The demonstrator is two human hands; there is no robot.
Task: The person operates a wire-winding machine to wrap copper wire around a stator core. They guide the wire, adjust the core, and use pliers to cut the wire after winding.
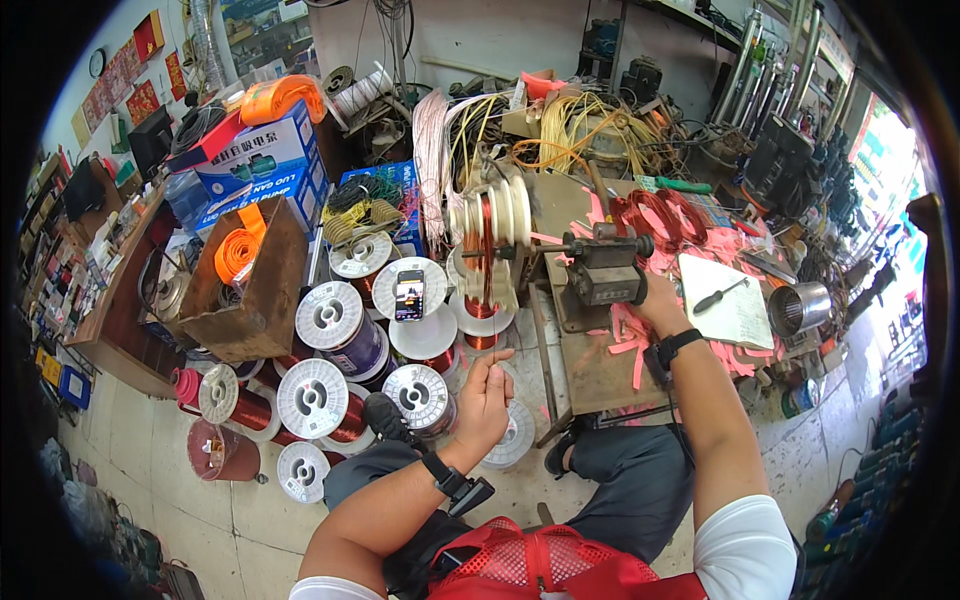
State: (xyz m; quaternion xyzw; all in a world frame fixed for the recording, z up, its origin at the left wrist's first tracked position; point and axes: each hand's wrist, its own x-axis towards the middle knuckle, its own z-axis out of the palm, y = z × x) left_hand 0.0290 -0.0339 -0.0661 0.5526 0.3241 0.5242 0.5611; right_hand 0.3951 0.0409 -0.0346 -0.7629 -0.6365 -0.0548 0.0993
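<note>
My left hand (487, 394) is raised over the spools, fingers curled and index finger extended at a fine copper wire that runs up to the winding former. The white coil-winding former (495, 240) carries copper wire and sits on the shaft of a hand winding machine (600, 277). At that machine's right side my right hand (660, 304) is closed around a part that it mostly hides, probably the crank. Behind the machine lie finished red wire coils (660, 217). Right of my right hand, a screwdriver (720, 295) rests on an open notebook (727, 322).
Several wire spools (311, 397) stand on the floor at left, one with a phone (409, 295) on top. A wooden box (247, 330) holds orange strap. Pink strips (626, 349) litter the wooden bench (600, 386). A stator core (799, 307) sits at right, and a red bin (225, 457) at lower left.
</note>
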